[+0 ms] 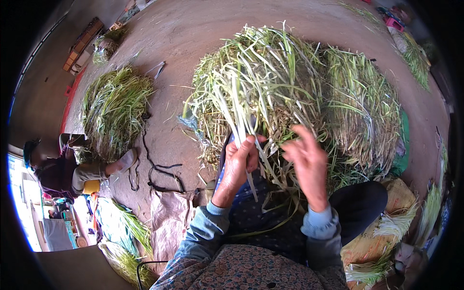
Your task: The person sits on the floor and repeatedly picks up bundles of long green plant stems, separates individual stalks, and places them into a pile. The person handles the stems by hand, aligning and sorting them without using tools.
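Note:
My left hand (240, 159) is closed around a few pale stalks (237, 108), their white lower ends poking out below my fist and their leaves fanning up and away. My right hand (306, 159) is lifted just to the right, blurred, fingers apart, with nothing plainly in it. Loose dry leaf strips (275, 174) hang between the hands, over the dark dotted cloth (250, 210) on my lap. Directly beyond my hands lies a big heap of green and white leafy stalks (261, 61), brown at their lower ends.
A second stalk heap (362, 108) adjoins on the right; another (116, 105) lies left, beside a seated person (61, 170). Black cord (156, 166) and a pinkish sack (170, 217) lie on the floor at left. Trimmed pale stalks (395, 224) rest on a tan sack (366, 246) at right.

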Demonstrator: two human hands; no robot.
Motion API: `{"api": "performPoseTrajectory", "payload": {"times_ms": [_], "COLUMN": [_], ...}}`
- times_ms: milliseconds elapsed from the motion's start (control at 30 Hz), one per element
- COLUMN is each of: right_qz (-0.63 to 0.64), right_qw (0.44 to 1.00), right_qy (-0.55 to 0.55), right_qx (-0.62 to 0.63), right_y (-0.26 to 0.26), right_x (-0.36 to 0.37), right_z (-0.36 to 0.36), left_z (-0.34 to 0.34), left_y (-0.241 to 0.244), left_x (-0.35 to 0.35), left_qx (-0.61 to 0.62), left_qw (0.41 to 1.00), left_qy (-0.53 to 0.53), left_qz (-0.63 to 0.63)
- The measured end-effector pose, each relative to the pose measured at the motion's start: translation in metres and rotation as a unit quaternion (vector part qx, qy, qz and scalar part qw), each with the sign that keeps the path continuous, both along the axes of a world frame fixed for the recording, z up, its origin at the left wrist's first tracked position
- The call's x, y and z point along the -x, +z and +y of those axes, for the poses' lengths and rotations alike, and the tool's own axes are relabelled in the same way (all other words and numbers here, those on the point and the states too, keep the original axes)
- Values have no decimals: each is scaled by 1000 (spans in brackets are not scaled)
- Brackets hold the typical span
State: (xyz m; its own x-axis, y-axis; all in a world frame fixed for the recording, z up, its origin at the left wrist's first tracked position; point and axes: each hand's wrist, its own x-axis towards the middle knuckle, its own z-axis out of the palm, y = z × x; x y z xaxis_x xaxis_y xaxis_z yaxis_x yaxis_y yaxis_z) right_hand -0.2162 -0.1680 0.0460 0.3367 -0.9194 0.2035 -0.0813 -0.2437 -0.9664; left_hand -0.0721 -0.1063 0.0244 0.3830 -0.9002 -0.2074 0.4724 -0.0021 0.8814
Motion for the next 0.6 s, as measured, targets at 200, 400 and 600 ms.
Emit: {"api": "performPoseTrajectory", "payload": {"times_ms": [200,400,600], "right_qz": [-158,-408,-350], "right_qw": [965,892,927], "right_qy": [116,-106,-75], "right_qx": [-172,-163,-113], "right_y": [-13,4,-4], "right_x": [-29,28,45], "right_z": [-11,-22,-38], "left_z": [3,16,36], "left_y": [-8,-33,-30], "left_x": [14,-32,-50], "left_qx": [-1,-55,20], "left_qw": [1000,989,981], "left_qy": [-7,93,105], "left_qz": [-15,102,161]}}
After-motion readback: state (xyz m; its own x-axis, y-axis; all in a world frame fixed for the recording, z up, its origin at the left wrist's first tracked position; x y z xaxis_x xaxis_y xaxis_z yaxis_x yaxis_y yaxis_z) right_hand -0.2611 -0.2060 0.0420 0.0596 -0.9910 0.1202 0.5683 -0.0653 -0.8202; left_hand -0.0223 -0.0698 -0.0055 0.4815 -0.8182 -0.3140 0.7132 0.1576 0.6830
